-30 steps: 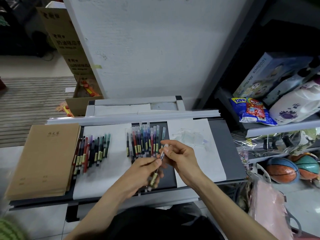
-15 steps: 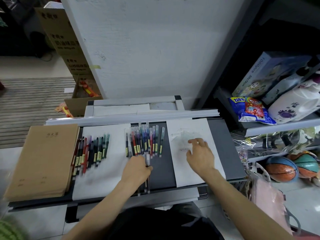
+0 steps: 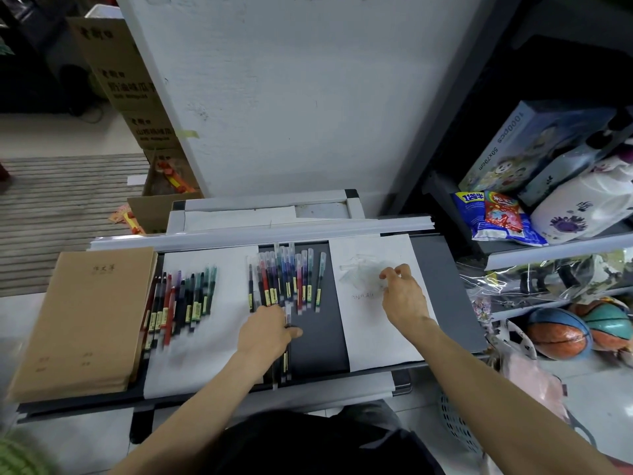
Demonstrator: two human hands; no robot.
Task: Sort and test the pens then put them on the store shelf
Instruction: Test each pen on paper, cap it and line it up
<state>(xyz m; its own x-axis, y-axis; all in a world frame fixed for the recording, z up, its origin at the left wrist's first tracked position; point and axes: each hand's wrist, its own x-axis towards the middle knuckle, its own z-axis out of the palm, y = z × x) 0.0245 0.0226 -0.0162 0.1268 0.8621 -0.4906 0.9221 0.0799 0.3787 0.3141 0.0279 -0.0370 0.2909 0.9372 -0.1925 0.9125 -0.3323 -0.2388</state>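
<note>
Two groups of coloured pens lie on the grey shelf board (image 3: 445,303): a left group (image 3: 181,299) on white paper and a middle group (image 3: 287,275). My left hand (image 3: 269,332) rests at the near end of the middle group, fingers and thumb curled over a pen (image 3: 286,363) that sticks out toward me. My right hand (image 3: 404,296) hovers over the right white sheet (image 3: 380,337), which bears faint scribbles. Its fingertips are drawn together above a crumpled clear wrapper (image 3: 359,275). Anything pinched between them is too small to see.
A stack of brown notebooks (image 3: 82,320) lies at the board's left end. A white wall panel (image 3: 291,97) rises behind it. Shelves on the right hold a puzzle box (image 3: 524,145), snack bags (image 3: 496,214) and balls (image 3: 558,334). Cardboard boxes (image 3: 123,80) stand at the back left.
One second ago both hands held one pen between them. The left hand has dropped onto the pens on the board, and the right hand has moved right over the white sheet.
</note>
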